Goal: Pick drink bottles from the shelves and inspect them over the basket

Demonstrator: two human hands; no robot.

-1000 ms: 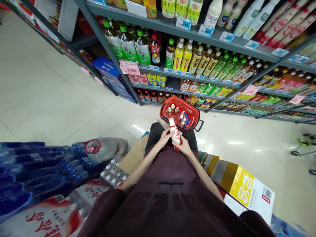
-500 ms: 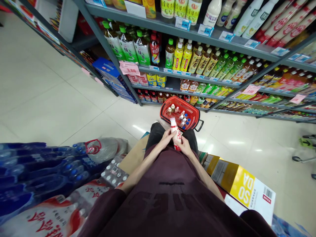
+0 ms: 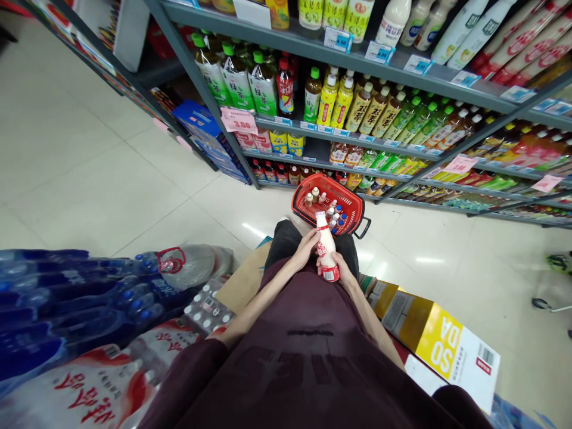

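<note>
A white drink bottle with red bands and red print [image 3: 328,249] is held in front of my body, cap end pointing away from me. My left hand [image 3: 306,246] grips its upper left side. Closed round its lower right side is my right hand [image 3: 343,269]. The barcode by its base faces up. Just beyond the bottle, a red shopping basket [image 3: 353,201] stands on the floor, holding several small bottles [image 3: 336,215] with blue, white and pink caps. Its black handle [image 3: 364,228] sticks out to the right.
Ahead stands a drinks shelf [image 3: 277,125] full of bottles with price tags. Wrapped blue water packs [image 3: 89,304] and a red-and-white bottle pack [image 3: 96,387] are piled to my left. A yellow-and-white soda carton [image 3: 442,339] is on my right. A cart wheel [image 3: 540,304] shows at the far right.
The bottle has turned in my hands, so its barcode side now faces up, and it has shifted slightly right. Both hands have moved slightly with it. The camera view has tilted a little.
</note>
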